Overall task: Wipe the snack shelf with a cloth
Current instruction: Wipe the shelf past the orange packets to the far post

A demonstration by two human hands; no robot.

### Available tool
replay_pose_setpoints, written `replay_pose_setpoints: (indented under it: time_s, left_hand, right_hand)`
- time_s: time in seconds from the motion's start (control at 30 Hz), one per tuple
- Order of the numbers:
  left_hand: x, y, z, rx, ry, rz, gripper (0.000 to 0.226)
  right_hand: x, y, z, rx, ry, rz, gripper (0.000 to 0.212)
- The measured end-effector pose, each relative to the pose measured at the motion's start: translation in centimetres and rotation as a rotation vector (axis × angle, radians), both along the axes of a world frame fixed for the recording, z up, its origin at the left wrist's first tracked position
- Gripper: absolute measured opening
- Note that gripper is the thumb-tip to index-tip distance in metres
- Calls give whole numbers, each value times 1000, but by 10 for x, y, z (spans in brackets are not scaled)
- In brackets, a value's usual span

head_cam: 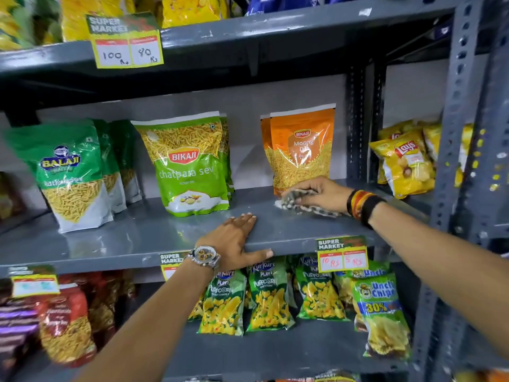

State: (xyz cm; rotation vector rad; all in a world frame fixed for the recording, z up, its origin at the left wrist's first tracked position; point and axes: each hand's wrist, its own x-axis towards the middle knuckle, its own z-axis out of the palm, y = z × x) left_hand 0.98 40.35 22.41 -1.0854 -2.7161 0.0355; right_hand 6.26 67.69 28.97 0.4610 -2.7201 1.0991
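The grey metal snack shelf (137, 238) runs across the middle of the view. My right hand (319, 193) presses a checked cloth (300, 204) flat on the shelf, right in front of the orange Bikaji Moong Dal packets (300, 147). My left hand (234, 241) rests flat on the shelf's front edge, fingers spread, thumb hooked over the lip, holding nothing. A watch sits on the left wrist, and bands circle the right wrist.
Green Bikaji sev packets (190, 164) and Balaji packets (71, 172) stand on the same shelf to the left. Lay's bags (405, 161) lie past the perforated upright (454, 133). Kurkure and Uncle Chipps bags fill the lower shelf; price tags (341, 256) hang on the edges.
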Motion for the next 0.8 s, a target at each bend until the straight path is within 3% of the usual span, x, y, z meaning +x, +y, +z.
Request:
replay_pose_setpoints:
  time_s: [0.13, 0.3, 0.37, 0.47, 0.53, 0.63, 0.8]
  left_hand:
    - [-5, -1, -3, 4, -5, 6, 125]
    - [-4, -2, -3, 0, -6, -1, 121]
    - [-3, -1, -2, 11, -29, -2, 122]
    - [-1, 5, 2, 48, -55, -9, 125]
    - [4, 17, 5, 73, -58, -19, 125]
    - [13, 46, 9, 102, -90, -26, 118]
    - [18, 67, 5, 72, -99, -34, 105]
  right_hand:
    - [-8, -2, -25, 71, 27, -157, 34]
    - [43, -14, -16, 166, -144, 77, 36]
    - [58, 0, 2, 114, -209, 77, 36]
    - [52, 36, 24, -31, -55, -91, 35]
    - [34, 58, 27, 4, 38, -199, 35]
    - [3, 84, 18, 107, 15, -286, 36]
    - [-21, 100, -16, 80, -19, -367, 31]
